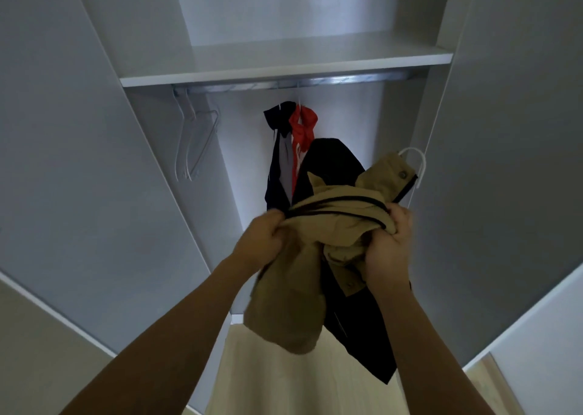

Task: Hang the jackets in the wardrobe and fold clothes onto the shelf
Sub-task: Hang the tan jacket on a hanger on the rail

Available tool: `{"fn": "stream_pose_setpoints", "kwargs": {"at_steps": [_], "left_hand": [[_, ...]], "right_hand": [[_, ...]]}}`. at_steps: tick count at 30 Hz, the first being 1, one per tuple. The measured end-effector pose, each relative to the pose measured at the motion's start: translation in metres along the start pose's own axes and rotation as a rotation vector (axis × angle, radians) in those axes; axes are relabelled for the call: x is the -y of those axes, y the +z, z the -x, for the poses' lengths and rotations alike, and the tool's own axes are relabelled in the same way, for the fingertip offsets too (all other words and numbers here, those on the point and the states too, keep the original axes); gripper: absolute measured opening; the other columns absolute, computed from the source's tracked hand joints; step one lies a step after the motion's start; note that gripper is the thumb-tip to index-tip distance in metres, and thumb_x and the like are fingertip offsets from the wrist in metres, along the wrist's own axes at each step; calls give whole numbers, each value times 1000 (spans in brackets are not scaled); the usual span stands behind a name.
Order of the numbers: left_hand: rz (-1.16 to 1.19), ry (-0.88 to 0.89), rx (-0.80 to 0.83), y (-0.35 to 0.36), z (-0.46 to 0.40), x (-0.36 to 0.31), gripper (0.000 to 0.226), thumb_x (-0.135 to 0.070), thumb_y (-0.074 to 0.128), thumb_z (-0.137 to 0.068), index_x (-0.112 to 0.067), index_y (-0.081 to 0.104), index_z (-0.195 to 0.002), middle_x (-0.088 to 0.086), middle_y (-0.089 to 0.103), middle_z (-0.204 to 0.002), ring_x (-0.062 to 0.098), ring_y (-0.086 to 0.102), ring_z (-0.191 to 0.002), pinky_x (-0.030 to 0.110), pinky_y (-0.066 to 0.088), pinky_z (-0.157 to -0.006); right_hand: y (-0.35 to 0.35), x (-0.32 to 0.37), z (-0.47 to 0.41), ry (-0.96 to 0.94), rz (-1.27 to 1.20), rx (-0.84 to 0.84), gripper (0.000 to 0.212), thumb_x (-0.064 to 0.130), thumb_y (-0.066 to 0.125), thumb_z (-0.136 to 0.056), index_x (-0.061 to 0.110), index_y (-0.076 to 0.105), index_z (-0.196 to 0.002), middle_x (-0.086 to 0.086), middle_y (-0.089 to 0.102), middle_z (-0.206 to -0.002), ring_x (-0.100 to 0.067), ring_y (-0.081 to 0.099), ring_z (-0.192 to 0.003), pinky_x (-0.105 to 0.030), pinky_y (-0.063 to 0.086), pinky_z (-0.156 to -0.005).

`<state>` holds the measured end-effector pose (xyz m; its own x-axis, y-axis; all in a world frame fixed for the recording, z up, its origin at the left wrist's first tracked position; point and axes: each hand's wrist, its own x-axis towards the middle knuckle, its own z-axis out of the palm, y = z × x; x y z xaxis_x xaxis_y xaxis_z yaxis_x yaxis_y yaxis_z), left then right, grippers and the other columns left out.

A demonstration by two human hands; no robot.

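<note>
here the wardrobe (94, 162) rail (293, 83) runs left to right above and beyond both hands. the tan jacket (315, 257), bunched, hangs below them; left hand (265, 235) and right hand (389, 244) clench its collar. its hanger hook (418, 162) points up-right, nearer the right hand.

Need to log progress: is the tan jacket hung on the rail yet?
Not yet. Both hands, left and right, grip the bunched tan jacket below the rail; its white hanger hook hangs free.

No legible text, label, brand, number or sign appears on any surface in view, including the tan jacket (315, 257), the hanging garments (290, 149) and the wardrobe shelf (284, 64).
</note>
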<state>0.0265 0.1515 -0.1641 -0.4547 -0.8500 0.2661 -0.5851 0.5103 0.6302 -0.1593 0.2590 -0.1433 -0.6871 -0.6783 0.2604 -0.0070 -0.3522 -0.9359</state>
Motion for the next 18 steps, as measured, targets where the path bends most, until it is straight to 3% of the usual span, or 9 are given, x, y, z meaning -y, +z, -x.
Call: {"fn": "stream_pose_setpoints", "kwargs": {"at_steps": [3, 5, 6, 8, 9, 11, 13, 15, 18], "left_hand": [[85, -107, -418, -18, -6, -2, 18, 3, 44, -97, -1, 58, -108, 11, 60, -100, 11, 54, -88, 10, 39, -75], [154, -92, -551, -37, -13, -10, 23, 5, 39, -96, 2, 57, -109, 17, 58, -104, 4, 53, -89, 8, 39, -80], [120, -25, -560, -46, -18, -16, 28, 4, 37, -93, 6, 58, -110, 21, 59, -107, 9, 54, -95, 14, 43, -88], [-74, 181, -447, -61, -23, -31, 40, -4, 35, -85, 13, 62, -110, 29, 60, -110, 36, 57, -105, 44, 45, -100], [-198, 305, -362, -68, -23, -40, 44, -9, 34, -83, 12, 65, -106, 30, 62, -108, 45, 59, -101, 53, 45, -96], [-412, 543, -207, -77, -22, -53, 41, -11, 36, -82, 8, 70, -95, 27, 67, -101, 45, 63, -88, 52, 49, -85], [-554, 728, -115, -82, -21, -63, 34, -9, 41, -85, 2, 72, -89, 21, 69, -99, 38, 64, -82, 41, 48, -78], [-619, 850, -46, -87, -21, -71, 30, -11, 44, -88, -2, 73, -89, 16, 70, -99, 33, 64, -81, 36, 46, -75], [-686, 985, -5, -91, -22, -78, 24, -10, 48, -86, -8, 72, -86, 11, 71, -99, 29, 64, -81, 35, 48, -72]], "right_hand": [[-14, -2, -8, 7, 339, 149, 26, 14, 65, -89, 40, 59, -87, 7, 36, -107, 4, 46, -94, -8, 40, -83], [-27, -7, -9, 93, 436, 309, 23, 23, 73, -84, 41, 60, -91, 9, 30, -107, 3, 41, -97, -7, 41, -83], [-32, -8, -8, 164, 421, 360, 24, 25, 73, -83, 40, 61, -98, 8, 29, -110, -1, 42, -101, -10, 42, -84], [-39, -9, -5, 293, 340, 388, 35, 32, 73, -83, 44, 59, -113, 3, 26, -121, -16, 43, -114, -21, 43, -92], [-39, -8, -4, 325, 306, 384, 42, 40, 74, -80, 52, 55, -116, 3, 24, -128, -20, 41, -120, -25, 42, -98], [-35, -6, -4, 329, 294, 394, 63, 61, 74, -66, 65, 45, -121, 5, 20, -137, -21, 35, -128, -32, 37, -109], [-30, -2, -7, 303, 328, 456, 89, 72, 76, -51, 68, 34, -129, 9, 13, -139, -21, 29, -133, -35, 34, -113], [-25, 0, -9, 274, 398, 545, 97, 80, 76, -44, 78, 22, -126, 16, 9, -137, -22, 26, -135, -40, 34, -114], [-19, 4, -13, 178, 518, 636, 108, 86, 71, -40, 83, 3, -124, 24, 11, -124, -16, 27, -124, -30, 32, -106]]}}
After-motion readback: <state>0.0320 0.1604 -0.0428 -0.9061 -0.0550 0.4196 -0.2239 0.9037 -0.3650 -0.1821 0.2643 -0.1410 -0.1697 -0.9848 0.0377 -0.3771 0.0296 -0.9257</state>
